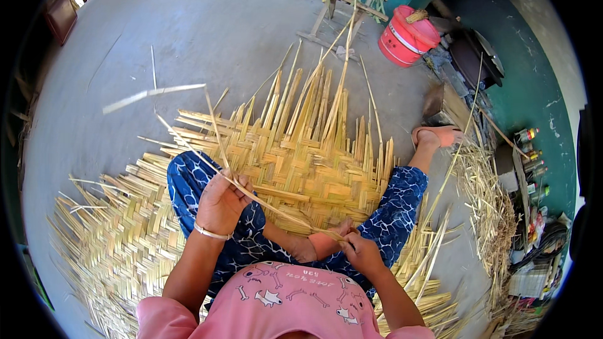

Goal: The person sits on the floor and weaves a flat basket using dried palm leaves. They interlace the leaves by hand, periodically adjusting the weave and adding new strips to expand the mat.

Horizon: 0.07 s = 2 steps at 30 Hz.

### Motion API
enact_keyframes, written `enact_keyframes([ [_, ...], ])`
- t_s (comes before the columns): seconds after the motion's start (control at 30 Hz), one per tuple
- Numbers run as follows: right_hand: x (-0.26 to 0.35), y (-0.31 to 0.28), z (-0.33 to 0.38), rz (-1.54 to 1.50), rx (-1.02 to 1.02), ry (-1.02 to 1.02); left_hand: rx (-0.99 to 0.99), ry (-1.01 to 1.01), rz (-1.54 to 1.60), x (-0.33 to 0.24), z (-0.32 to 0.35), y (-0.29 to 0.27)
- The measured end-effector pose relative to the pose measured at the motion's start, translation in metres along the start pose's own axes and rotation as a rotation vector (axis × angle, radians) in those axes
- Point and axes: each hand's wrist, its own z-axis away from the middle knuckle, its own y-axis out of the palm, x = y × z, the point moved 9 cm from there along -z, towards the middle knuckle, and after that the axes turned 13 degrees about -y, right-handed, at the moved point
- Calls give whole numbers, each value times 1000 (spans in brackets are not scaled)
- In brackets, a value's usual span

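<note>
Between my two hands a long, pale split reed strip (271, 206) runs across my lap. My left hand (221, 204), with a pale bangle on its wrist, pinches it near my left knee; a bent, thin strip also rises from these fingers and angles off to the left. Lower and to the right, beside my sandalled foot (323, 243), my right hand (360, 253) is closed on the strip's other end. In front of me spreads a yellow woven reed mat (295, 166), with loose reed ends sticking out along its far edge. My bent legs lie over its near part.
More woven matting (119, 245) lies at the left. A pink bucket (408, 36) and a low wooden stool (342, 6) stand at the back. Loose straw (487, 194) is heaped at the right, near bottles (534, 157) along the wall. My other foot (436, 136) rests at the right.
</note>
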Motion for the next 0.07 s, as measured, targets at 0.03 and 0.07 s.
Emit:
enact_keyframes([
  [0.03,-2,0,2,-29,-5,10,-32,-2,-23,-1,2,-4],
  [0.07,-6,2,5,-59,-9,21,-21,-7,-32,-2,-2,1],
])
